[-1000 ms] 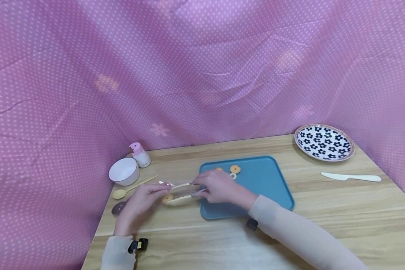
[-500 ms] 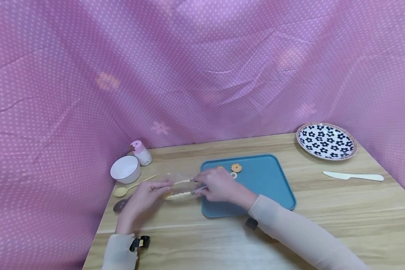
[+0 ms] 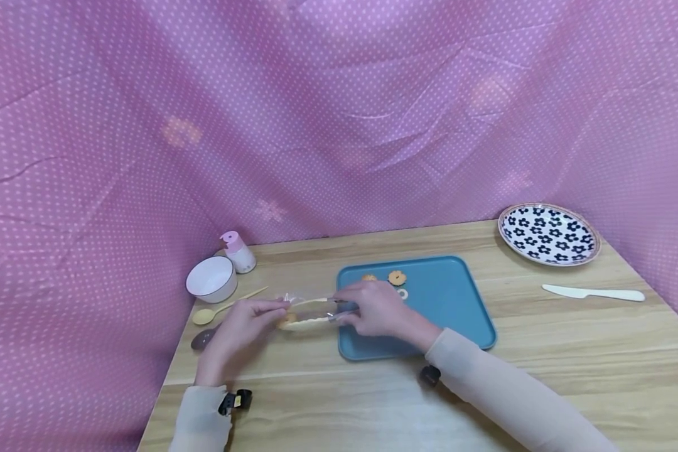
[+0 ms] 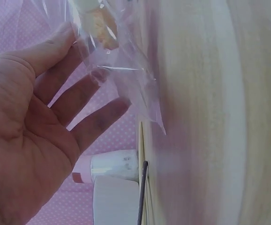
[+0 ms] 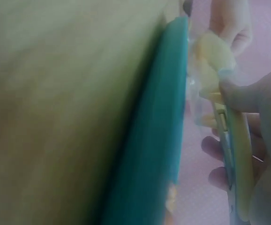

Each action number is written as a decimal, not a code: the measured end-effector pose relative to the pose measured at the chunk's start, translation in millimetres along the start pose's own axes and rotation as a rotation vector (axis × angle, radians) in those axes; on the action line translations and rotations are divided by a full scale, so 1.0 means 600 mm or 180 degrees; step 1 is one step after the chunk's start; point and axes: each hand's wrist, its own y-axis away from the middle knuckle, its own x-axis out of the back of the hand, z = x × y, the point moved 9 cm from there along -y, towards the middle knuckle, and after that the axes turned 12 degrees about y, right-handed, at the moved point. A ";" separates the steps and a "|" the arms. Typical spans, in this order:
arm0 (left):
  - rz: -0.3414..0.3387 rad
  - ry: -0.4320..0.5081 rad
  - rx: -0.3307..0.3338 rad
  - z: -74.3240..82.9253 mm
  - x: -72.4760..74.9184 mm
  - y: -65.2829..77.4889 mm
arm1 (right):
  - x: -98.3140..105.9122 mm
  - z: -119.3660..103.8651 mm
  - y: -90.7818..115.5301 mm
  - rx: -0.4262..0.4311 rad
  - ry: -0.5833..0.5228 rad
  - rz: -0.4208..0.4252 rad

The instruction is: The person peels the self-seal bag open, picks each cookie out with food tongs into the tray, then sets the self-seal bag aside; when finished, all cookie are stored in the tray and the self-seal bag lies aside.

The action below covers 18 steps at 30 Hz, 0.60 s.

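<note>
My left hand [image 3: 248,326] pinches a clear plastic bag [image 4: 131,79] between thumb and fingers. Inside the film shows a golden cookie [image 4: 105,29], right at the pale yellow tip of a pair of tongs [image 4: 86,4]. The right hand [image 3: 381,311] grips these tongs [image 3: 311,321] by their handles, and their two arms stand apart, reaching left to the bag. In the right wrist view, the thumb lies along one yellow arm of the tongs [image 5: 242,154], with the fingers behind. Under the right hand lies a blue tray [image 3: 429,314] with a few cookies [image 3: 397,278] near its back edge.
At the left stand a white bowl [image 3: 211,280] and a pink-topped pump bottle [image 3: 239,252]. A yellow spoon [image 3: 204,316] and a dark spoon [image 3: 202,340] lie near the left hand. Rightward are a flower-patterned plate [image 3: 548,235] and a white knife [image 3: 593,292].
The right hand has shifted slightly right, with more of the tongs showing between the hands. The left hand stays nearly in place, still pinching the bag.
</note>
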 end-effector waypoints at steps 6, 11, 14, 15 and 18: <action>0.0037 0.0070 0.0063 -0.001 -0.002 -0.001 | 0.001 0.010 0.013 -0.0102 0.0148 0.0189; 0.0090 -0.0093 -0.0034 0.005 -0.002 -0.003 | 0.003 0.014 0.017 -0.0185 0.0143 0.0214; 0.0124 -0.0172 -0.0034 0.006 -0.001 -0.004 | 0.002 0.014 0.018 -0.0211 0.0108 0.0192; 0.0129 -0.0196 -0.0043 0.007 -0.001 -0.004 | 0.002 0.014 0.018 -0.0213 0.0101 0.0188; 0.0172 -0.0260 -0.0045 0.009 0.001 -0.004 | -0.001 0.015 0.018 -0.0221 0.0092 0.0169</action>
